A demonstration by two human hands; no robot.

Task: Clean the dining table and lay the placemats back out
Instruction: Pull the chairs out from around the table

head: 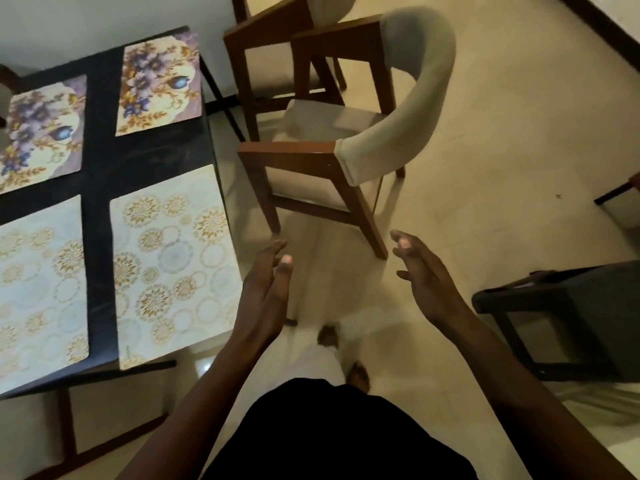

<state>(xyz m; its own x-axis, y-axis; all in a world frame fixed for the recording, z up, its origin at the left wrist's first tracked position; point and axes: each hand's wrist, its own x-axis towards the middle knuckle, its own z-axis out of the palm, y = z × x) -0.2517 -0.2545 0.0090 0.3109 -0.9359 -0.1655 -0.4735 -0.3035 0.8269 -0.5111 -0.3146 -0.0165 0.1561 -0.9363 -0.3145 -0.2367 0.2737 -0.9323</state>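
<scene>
Lying flat on the dark surface [100, 161] at the left of the frame are four placemats, set two by two with bare dark strips between them. The upper floral placemat [159, 84] sits near the surface's top corner, and the left floral placemat [41, 133] lies beside it toward the left edge of the frame. Below them lie the right circle placemat [169, 258], which reaches the surface's right edge, and the left circle placemat [38, 292], cut off by the frame edge.

Right of the surface, in the lower centre, the left hand [266, 292] and right hand [426, 282] hover over the pale floor [502, 150], palms turned toward each other. Each grip is spread, fingers nearly straight, holding nothing and touching nothing. Above the hands in the frame stands a wooden chair [322, 161] with a beige padded back, and a second chair [270, 39] stands behind it at the top. A dark stool [571, 313] sits at the right edge. Bare feet [358, 375] show below the hands.
</scene>
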